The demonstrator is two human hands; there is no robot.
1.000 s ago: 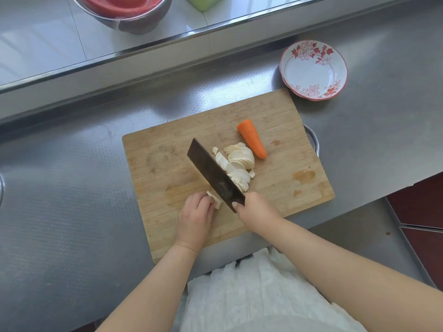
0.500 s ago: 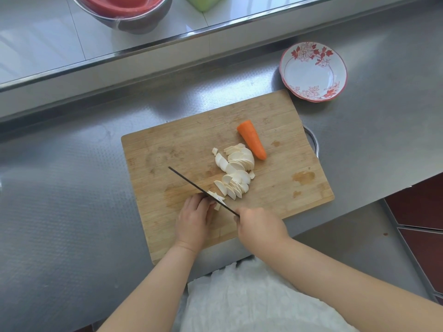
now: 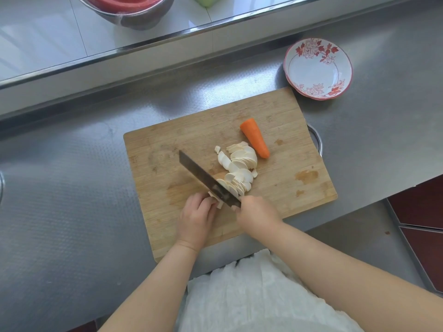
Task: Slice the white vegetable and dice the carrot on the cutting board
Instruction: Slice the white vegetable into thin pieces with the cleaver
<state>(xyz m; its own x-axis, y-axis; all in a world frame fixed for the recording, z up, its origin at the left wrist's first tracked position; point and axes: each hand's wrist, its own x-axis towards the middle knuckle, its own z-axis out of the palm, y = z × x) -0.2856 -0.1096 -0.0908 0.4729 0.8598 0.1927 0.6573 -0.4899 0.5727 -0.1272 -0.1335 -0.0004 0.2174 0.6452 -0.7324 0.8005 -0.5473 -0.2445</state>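
Observation:
A wooden cutting board (image 3: 167,159) lies on the steel counter. White vegetable slices (image 3: 239,164) lie fanned in a pile at its middle. An orange carrot piece (image 3: 255,138) lies whole just beyond them. My right hand (image 3: 257,215) grips the handle of a dark cleaver (image 3: 203,176), whose blade is tilted and rests against the near slices. My left hand (image 3: 196,219) holds a small white end piece (image 3: 215,200) with curled fingers, right beside the blade.
A red-flowered white bowl (image 3: 317,68) stands on the counter beyond the board's far right corner. A metal bowl with red contents (image 3: 129,10) sits on the raised ledge at the back. The counter drops off at the right, by a dark red cabinet (image 3: 422,224).
The cleaver came down edge-on through the white piece half a second ago; now its blade is tilted flat-side up again beside the slices. My left hand stays on the end piece.

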